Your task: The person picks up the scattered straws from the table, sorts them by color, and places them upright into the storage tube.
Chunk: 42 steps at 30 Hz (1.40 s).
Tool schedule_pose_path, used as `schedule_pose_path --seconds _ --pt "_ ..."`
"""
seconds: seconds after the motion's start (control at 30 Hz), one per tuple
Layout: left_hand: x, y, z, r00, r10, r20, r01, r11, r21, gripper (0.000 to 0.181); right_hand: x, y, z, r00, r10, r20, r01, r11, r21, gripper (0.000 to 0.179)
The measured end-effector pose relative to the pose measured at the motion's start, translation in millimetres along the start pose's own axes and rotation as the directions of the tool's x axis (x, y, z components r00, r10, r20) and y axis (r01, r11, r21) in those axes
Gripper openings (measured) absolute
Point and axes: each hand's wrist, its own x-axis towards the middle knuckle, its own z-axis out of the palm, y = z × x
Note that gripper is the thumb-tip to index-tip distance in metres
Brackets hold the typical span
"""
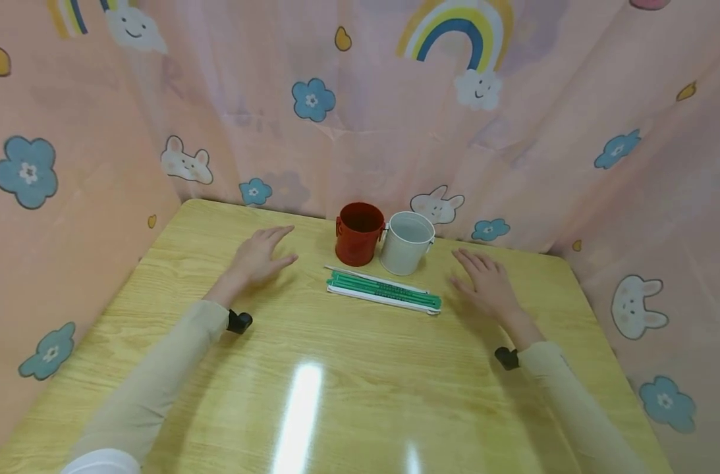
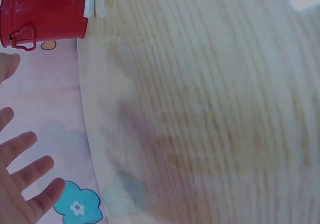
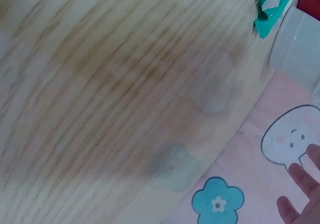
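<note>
- Pale left sleeve lies nearest the camera, reaching up the wooden table from the lower left; a small black device sits at the wrist.
- Progress, as I judge it: nothing in hand, so no handling under way. Red bucket and white bucket both stand upright at the back edge; slim green-and-white packets lie flat in front of them, outside both. Nothing pokes above either rim. Any work with the packets or buckets looks still to do, though one moment cannot settle whether this is a start or a pause.
- Packets: gathered side by side in a slightly slanted row, right end closer to the person. Count unclear.
- Left hand: empty, fingers spread, thumb apart from them. Left of the red bucket and of the packets' left end, touching neither.
- Right hand: also empty, fingers extended and loosely parted. Just right of the white bucket and near the packets' right end, clear of both.
- Packets thus lie between the hands, nearer the right one.
- Patterned pink curtain behind.
</note>
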Motion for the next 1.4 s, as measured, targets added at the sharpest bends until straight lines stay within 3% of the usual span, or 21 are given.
schedule_pose_path --seconds 0.2,0.47,0.77,1.0,1.2,1.4 --pt "1.9 5.6 8.8 0.998 -0.055 -0.007 0.053 0.989 -0.14 0.068 2.8 -10.9 0.8 0.999 0.022 -0.037 -0.021 0.999 0.038 0.055" --pt "6.0 13.7 20.6 0.993 -0.115 -0.031 0.103 0.957 -0.271 0.069 8.1 -24.7 5.2 0.988 -0.036 -0.15 0.046 0.997 0.065 0.049" --pt "17.7 20.7 24.9 0.988 -0.15 -0.047 0.116 0.899 -0.421 0.071 9.3 -37.4 9.5 0.977 -0.045 -0.209 0.071 0.991 0.117 0.049" --pt "25.9 27.7 28.2 0.985 -0.168 -0.032 0.131 0.862 -0.489 0.073 12.8 -48.0 14.5 0.97 -0.048 -0.239 0.091 0.981 0.17 0.05" --pt "32.3 35.3 31.8 0.983 -0.179 -0.03 0.13 0.809 -0.574 0.077 16.1 -56.4 18.4 0.971 -0.048 -0.234 0.087 0.983 0.159 0.05" --pt "40.6 39.6 41.7 0.979 -0.203 -0.015 0.144 0.743 -0.653 0.079 21.1 -64.1 23.7 0.974 -0.025 -0.224 0.079 0.969 0.235 0.049"
